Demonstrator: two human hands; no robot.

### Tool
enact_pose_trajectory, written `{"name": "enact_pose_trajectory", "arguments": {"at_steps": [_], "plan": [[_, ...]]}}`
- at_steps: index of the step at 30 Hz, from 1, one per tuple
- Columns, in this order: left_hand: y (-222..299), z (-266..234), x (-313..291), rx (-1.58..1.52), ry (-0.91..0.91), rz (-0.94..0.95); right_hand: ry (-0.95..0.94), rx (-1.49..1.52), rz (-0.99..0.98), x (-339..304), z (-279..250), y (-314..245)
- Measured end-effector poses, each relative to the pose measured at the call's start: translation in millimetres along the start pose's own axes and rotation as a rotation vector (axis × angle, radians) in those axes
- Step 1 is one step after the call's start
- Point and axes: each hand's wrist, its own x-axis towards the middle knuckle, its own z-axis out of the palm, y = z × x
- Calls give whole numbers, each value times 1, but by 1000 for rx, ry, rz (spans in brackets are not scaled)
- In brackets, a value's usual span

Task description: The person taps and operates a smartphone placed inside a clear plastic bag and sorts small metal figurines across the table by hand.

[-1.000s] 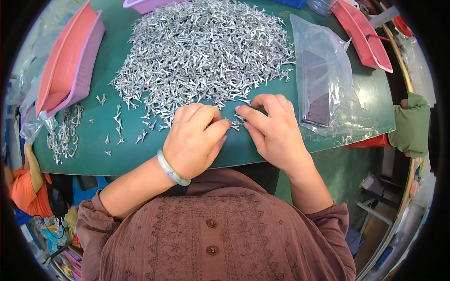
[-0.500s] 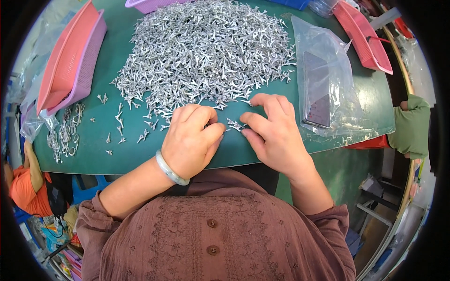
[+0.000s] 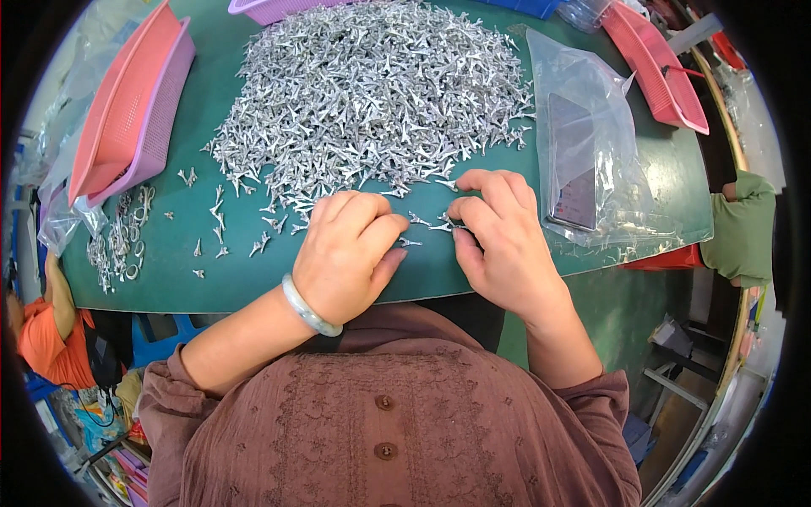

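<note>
Small silver tower-shaped metal charms form a broad heap (image 3: 380,84) on the green table (image 3: 190,144). My left hand (image 3: 346,241) rests at the heap's near edge, its fingers curled down with hidden tips and its thumb apart from the forefinger. A single charm (image 3: 410,242) lies just right of that thumb. My right hand (image 3: 503,237) is bent over the table, thumb and forefinger parted. Its forefinger touches or nearly touches a few loose charms (image 3: 438,226) between my hands. Another charm (image 3: 445,183) lies by its raised fingers.
At the left stand stacked pink and purple baskets (image 3: 165,101), with metal rings and chains (image 3: 127,241) below them. Stray charms (image 3: 259,245) lie left of my left hand. A phone (image 3: 573,160) lies under a clear plastic bag (image 3: 621,182). A pink basket (image 3: 655,72) stands far right. Other people sit at both sides.
My left thumb has moved away from its forefinger, and a charm now shows beside it. My right hand has shifted slightly right, its thumb drawing back from the loose charms, which are more spread out.
</note>
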Motion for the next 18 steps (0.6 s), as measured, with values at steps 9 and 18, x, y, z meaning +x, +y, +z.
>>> {"name": "enact_pose_trajectory", "arguments": {"at_steps": [9, 18], "plan": [[-3, 2, -3, 22, -24, 38, -18, -19, -43, 2, 3, -1], [-5, -8, -5, 18, -5, 7, -62, 54, -64, 9, 9, -13]]}}
